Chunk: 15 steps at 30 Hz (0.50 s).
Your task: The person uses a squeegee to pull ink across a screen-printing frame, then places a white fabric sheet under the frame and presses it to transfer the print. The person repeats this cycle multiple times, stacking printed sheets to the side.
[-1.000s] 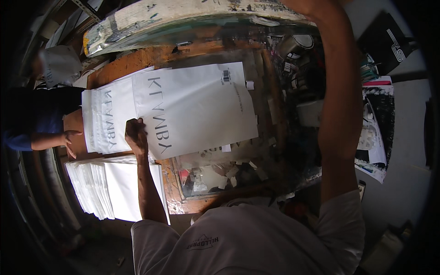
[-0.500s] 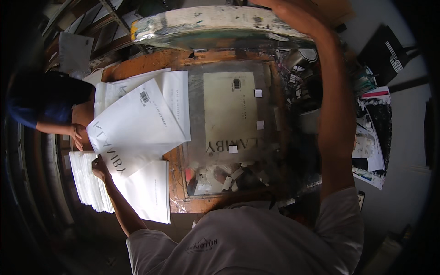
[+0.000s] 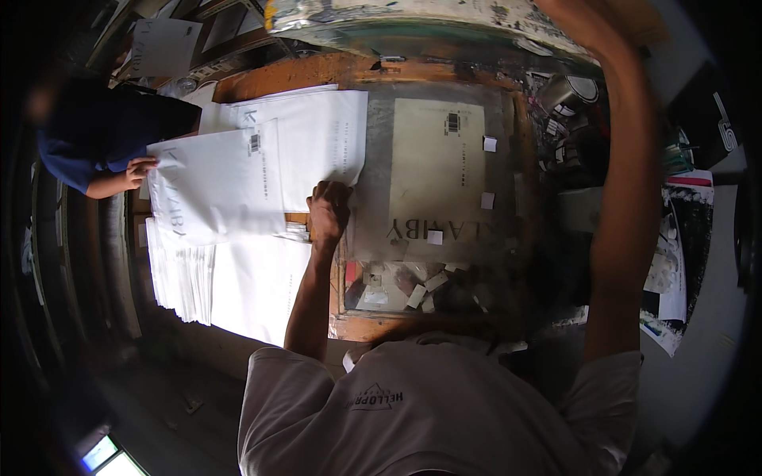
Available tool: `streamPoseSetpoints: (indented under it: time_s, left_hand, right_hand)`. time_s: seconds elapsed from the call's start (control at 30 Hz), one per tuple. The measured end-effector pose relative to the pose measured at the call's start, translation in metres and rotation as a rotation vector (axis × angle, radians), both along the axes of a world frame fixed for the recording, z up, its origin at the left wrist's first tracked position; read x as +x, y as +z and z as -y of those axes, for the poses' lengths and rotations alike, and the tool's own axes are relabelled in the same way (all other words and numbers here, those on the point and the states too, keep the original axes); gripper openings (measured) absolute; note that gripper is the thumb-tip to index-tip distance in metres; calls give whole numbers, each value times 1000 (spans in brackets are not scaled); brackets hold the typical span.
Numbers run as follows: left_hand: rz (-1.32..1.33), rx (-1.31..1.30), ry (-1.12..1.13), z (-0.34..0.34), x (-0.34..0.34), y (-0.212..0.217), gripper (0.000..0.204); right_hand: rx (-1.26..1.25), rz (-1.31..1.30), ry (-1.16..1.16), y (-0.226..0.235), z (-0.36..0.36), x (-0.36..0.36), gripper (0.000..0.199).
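1. Two bare hands on the wearer, and they're well apart. Left hand (image 3: 329, 210) has its fingers curled in, nowhere near spread, right at the lower right corner of the top white sheet (image 3: 317, 147) on the upper pile. Fingertips look to be on that corner, but I honestly can't tell whether they're pinching it or just resting there.

2. Right hand (image 3: 567, 16) is mostly chopped off by the top edge, up by the right end of a thick, paint-smeared frame (image 3: 444, 16). Can't tell if it's spread or gripping.

3. Then there's a co-worker's hand (image 3: 141, 170) over on the left, thumb and fingers closed on the left edge of a printed white sheet (image 3: 218, 186) with big dark letters and a barcode. That one overlaps the upper pile and the top of the lower white stack (image 3: 258, 278).

4. Just right of the wearer's left hand is a grey printing bed (image 3: 377, 143) with a pale printed rectangle (image 3: 436, 170) on it, plus small white tabs (image 3: 490, 144).

5. All that sits on an orange-brown wooden table (image 3: 309, 71), with a metal can (image 3: 573, 91) off to the right.
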<state>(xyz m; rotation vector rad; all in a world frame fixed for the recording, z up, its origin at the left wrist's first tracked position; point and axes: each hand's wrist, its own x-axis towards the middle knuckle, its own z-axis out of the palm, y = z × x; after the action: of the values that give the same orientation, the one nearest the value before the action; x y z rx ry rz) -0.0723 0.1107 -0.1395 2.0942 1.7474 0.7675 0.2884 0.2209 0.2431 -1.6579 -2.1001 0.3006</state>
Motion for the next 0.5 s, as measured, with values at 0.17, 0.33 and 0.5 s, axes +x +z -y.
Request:
streamPoseSetpoints:
  time_s: [0.17, 0.33, 0.5]
  left_hand:
    - [106, 159, -5, -14, 47, 31, 8]
    - [-95, -11, -358, 15, 150, -10, 32]
    - [-180, -54, -511, 40, 219, -4, 45]
  right_hand:
    - [-112, 45, -153, 14, 11, 1, 46]
    - [-94, -9, -105, 13, 0, 12, 42]
    - [-108, -28, -33, 25, 29, 18, 37]
